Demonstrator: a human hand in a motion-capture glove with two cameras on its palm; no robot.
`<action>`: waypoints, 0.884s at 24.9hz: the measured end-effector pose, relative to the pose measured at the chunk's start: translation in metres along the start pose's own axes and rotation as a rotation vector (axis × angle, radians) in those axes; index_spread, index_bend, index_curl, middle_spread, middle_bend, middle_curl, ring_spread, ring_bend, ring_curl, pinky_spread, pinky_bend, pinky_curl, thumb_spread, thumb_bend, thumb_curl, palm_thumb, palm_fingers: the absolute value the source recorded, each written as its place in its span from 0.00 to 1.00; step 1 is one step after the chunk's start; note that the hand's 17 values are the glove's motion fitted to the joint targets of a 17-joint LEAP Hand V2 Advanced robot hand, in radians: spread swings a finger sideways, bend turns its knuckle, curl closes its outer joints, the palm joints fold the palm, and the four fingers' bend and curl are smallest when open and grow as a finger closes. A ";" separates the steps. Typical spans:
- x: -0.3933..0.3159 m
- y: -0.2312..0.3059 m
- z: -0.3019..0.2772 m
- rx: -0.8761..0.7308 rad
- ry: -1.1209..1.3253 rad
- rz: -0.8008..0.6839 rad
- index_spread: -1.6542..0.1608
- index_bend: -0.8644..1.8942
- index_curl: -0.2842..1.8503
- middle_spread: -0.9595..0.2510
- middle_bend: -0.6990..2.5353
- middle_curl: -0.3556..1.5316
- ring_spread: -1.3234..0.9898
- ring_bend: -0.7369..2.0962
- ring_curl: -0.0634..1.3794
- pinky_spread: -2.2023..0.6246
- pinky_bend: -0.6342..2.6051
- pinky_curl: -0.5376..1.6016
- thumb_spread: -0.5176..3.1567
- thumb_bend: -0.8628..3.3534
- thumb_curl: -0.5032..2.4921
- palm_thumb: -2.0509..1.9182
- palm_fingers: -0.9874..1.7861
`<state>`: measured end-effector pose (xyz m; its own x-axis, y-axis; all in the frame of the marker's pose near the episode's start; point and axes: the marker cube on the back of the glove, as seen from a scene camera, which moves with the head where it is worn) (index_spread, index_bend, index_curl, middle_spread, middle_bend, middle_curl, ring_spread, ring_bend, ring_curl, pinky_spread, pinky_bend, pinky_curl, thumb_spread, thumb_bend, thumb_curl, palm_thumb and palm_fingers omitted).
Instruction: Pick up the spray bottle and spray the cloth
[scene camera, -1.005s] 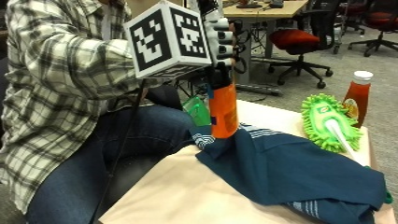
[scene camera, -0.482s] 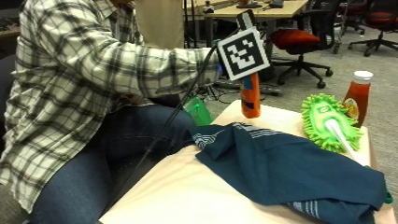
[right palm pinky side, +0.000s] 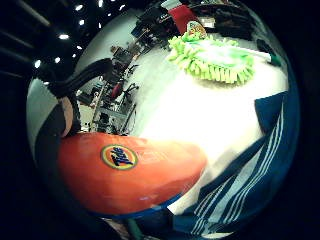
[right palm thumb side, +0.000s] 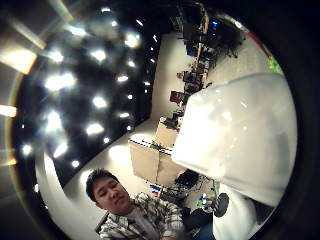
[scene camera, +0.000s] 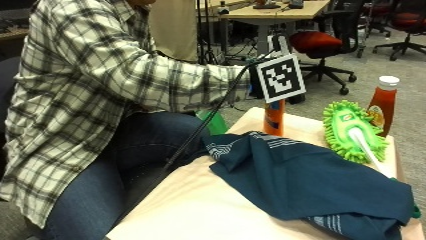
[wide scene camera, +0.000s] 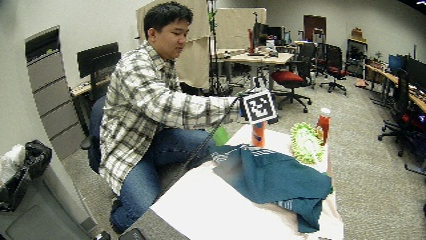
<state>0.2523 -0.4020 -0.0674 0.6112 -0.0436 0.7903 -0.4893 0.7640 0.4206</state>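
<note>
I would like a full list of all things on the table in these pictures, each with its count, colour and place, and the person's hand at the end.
spray bottle: one, orange, standing upright at the table's far edge, beside the cloth
cloth: one, dark blue with pale stripes, crumpled across the middle of the table
duster mop head: one, bright green, lying beside the cloth
sauce bottle: one, red with white cap, standing behind the mop head
table: one, pale cream
right hand: one, black glove, at the top of the spray bottle, hidden from view

An open office or lab: rolling chairs (wide scene camera: 290, 80) and cluttered work tables (wide scene camera: 253, 58) fill the carpeted upper right, grey cabinet (wide scene camera: 48, 95) at left.
</note>
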 end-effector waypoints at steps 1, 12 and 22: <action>0.001 0.000 0.000 -0.008 -0.011 0.003 0.78 0.46 0.40 0.72 0.40 0.45 0.50 0.46 0.37 0.73 0.29 0.46 0.15 0.20 0.43 0.79 0.83; 0.019 0.010 -0.008 -0.116 -0.011 0.045 0.78 0.42 0.39 0.71 0.40 0.45 0.49 0.44 0.36 0.77 0.28 0.46 0.19 0.19 0.43 0.78 0.76; 0.017 0.018 -0.018 -0.159 0.095 0.043 0.74 0.38 0.37 0.69 0.33 0.42 0.52 0.39 0.35 0.83 0.24 0.45 0.27 0.19 0.41 0.76 0.54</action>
<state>0.2649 -0.3777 -0.0547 0.6511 0.0466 0.7576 -0.4164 0.8564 0.3052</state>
